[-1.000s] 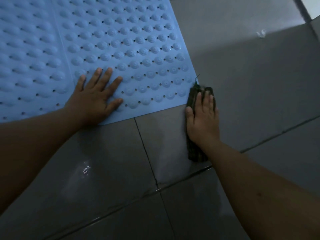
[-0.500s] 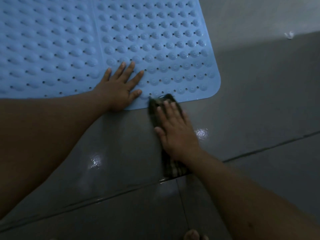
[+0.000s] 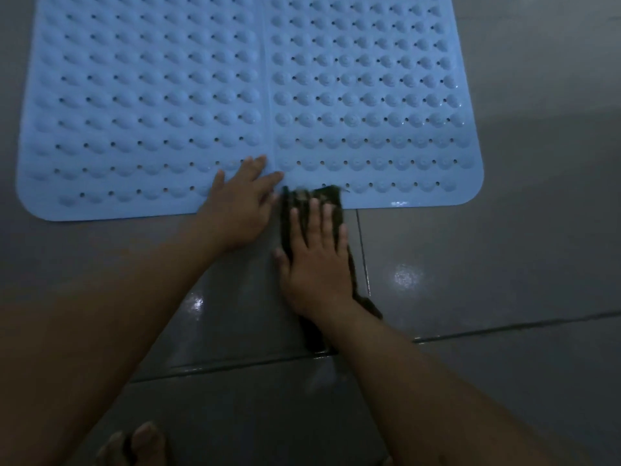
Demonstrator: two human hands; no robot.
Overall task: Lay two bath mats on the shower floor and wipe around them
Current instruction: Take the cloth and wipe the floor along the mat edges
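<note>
- Head view, the mats: two blue bath mats lie flat side by side on the grey tiled floor (image 3: 504, 257), the left mat (image 3: 141, 105) and the right mat (image 3: 369, 95) meeting along a straight seam that runs from far to near. Both near edges line up in one continuous border.
- Head view, the left hand: the left hand (image 3: 240, 203) rests palm down with fingers straight and spread, across the near edge of the left mat right at the seam. It holds nothing; it looks to be pinning the mats.
- Head view, the right hand: the right hand (image 3: 316, 257) presses flat, fingers straight and slightly apart, on a dark cloth (image 3: 311, 200) whose far end overlaps the near edge of the right mat, just beside the left hand.
- Head view, what changed: a second ago the cloth was at the right mat's near right corner; half a second ago it was partway along the near edge; now it has travelled left almost to the seam. The left hand has also shifted from the right mat toward the seam.
- Head view, meaning: the tile to the right of the cloth shows wet sheen, so that stretch is likely wiped. The floor along the left mat's near edge appears to be next.
- Head view, near edge: toes (image 3: 134, 445) show at the bottom.
</note>
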